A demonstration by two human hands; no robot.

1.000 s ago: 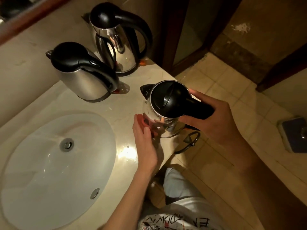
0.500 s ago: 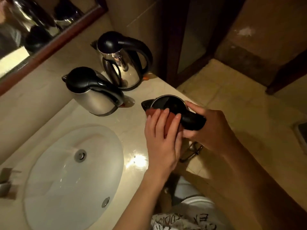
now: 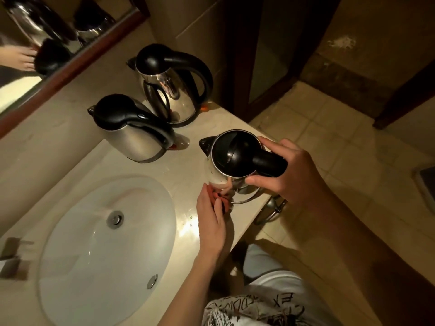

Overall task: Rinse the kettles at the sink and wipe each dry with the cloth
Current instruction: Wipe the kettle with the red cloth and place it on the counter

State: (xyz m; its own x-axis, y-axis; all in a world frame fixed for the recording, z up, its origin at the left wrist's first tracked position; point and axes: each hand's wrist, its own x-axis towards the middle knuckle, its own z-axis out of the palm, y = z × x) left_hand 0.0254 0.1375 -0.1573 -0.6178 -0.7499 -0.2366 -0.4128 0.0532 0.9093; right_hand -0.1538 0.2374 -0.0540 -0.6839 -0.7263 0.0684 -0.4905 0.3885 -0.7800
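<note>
Fingers (image 3: 266,142) of the right hand (image 3: 293,171) curl round the black handle of the small steel kettle with the black lid (image 3: 235,156), thumb under the handle and fingertips over the rim, holding it tilted just above the table's front edge. Fingers of the left hand (image 3: 210,220) are bunched round a crumpled red-orange cloth (image 3: 220,200) and press it against the lower side of that kettle's shiny body; only a small part of the cloth shows between the hand and the steel.

Taking that held kettle as the landmark, the pale, glossy stone table (image 3: 188,222) lies beneath it and stretches away to its left and behind it. The white oval sink basin (image 3: 70,267) is sunk into the table to the left of the kettle and nearer the viewer, with a round metal drain (image 3: 115,218) in its bottom and a small overflow hole (image 3: 152,281) at its near side. A wood-framed mirror (image 3: 70,64) hangs on the wall far behind and left of the kettle, showing blurred reflections of steel and a hand. A tall steel kettle with a looping black handle (image 3: 174,90) stands upright well behind the kettle, near the table's far corner. A squat steel kettle with a black lid and handle (image 3: 134,130) stands just to the left of and behind the held kettle, apart from it. Beige floor tiles (image 3: 341,137) lie to the right of it, below the table's edge.
</note>
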